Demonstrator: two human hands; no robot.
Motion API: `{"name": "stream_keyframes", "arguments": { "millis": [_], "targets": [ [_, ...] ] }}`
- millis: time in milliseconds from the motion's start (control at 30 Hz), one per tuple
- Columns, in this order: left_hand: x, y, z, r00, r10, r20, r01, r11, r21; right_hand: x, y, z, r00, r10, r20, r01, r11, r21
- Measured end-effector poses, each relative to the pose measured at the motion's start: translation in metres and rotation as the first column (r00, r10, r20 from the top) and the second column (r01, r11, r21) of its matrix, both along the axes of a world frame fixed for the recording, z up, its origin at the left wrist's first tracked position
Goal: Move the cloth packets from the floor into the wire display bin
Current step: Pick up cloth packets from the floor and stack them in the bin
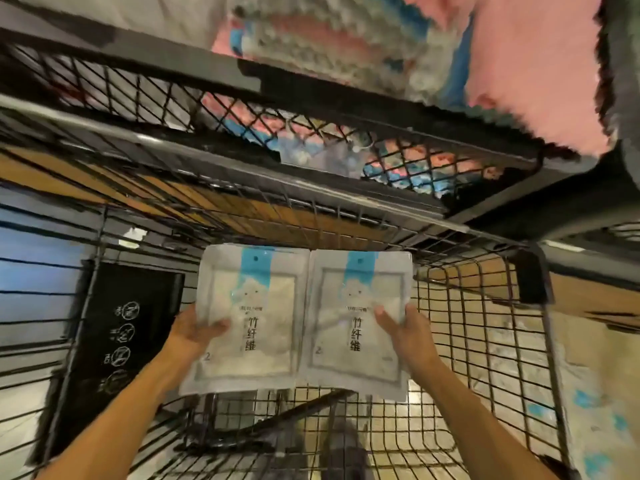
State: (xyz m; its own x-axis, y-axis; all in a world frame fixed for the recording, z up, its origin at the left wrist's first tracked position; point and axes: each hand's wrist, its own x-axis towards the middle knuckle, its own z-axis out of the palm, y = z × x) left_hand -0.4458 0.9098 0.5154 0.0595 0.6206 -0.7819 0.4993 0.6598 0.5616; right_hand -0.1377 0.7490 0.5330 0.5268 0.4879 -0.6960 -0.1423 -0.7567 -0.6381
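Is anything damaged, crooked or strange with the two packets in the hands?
Nothing stands out. The left hand holds the left packet and the right hand holds the right packet, side by side and face up over the wire bin. Both look sealed and untorn, though the picture is slightly blurred.

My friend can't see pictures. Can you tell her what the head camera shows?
Two bare hands hold two flat white cloth packets side by side over a black wire bin: the left hand grips the left packet and the right hand grips the right packet. Each packet has a blue strip at the top. Fluffy pink cloths fill a mesh basket above.
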Motion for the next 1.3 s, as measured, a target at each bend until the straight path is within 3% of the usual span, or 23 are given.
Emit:
{"name": "stream_keyframes", "arguments": {
  "millis": [100,233,367,467,567,667,733,833,967,1100,1300],
  "targets": [
    [0.006,0.009,-0.019,0.992,-0.067,-0.108,0.072,0.996,0.045,-0.003,0.003,-0.025,0.999,-0.046,0.022,0.047,0.999,-0.024],
    [0.011,0.004,-0.032,0.956,-0.166,-0.242,0.201,0.971,0.128,-0.019,0.0,-0.038,0.981,-0.099,0.169,0.1,0.995,0.003],
    [0.025,-0.014,-0.039,0.952,-0.189,-0.242,0.251,0.933,0.257,-0.032,-0.004,-0.042,0.917,0.052,0.395,0.005,0.99,-0.142],
    [0.032,-0.021,-0.05,0.9,-0.201,-0.386,0.314,0.914,0.255,-0.032,-0.002,-0.048,0.862,0.148,0.485,-0.04,0.973,-0.225],
    [0.033,-0.023,-0.051,0.787,-0.267,-0.556,0.457,0.858,0.234,-0.027,-0.004,-0.052,0.745,0.352,0.566,-0.163,0.92,-0.358],
    [0.032,-0.022,-0.046,0.749,-0.349,-0.562,0.549,0.803,0.233,-0.019,-0.002,-0.046,0.575,0.539,0.616,-0.237,0.83,-0.505],
    [0.031,-0.022,-0.038,0.671,-0.408,-0.619,0.659,0.711,0.246,-0.011,0.001,-0.037,0.484,0.597,0.64,-0.276,0.798,-0.536],
    [0.033,-0.021,-0.015,0.557,-0.48,-0.678,0.76,0.625,0.181,0.001,0.002,-0.012,0.406,0.64,0.652,-0.376,0.767,-0.519],
    [0.041,-0.015,0.035,0.436,-0.491,-0.754,0.853,0.493,0.172,0.01,0.002,0.04,0.387,0.672,0.631,-0.477,0.732,-0.486],
    [0.053,-0.012,0.104,0.423,-0.458,-0.782,0.868,0.452,0.206,0.019,0.007,0.101,0.336,0.688,0.644,-0.526,0.704,-0.477],
    [0.072,-0.016,0.21,0.365,-0.349,-0.863,0.906,0.348,0.242,0.025,0.006,0.204,0.242,0.598,0.764,-0.515,0.747,-0.421]
  ]
}}
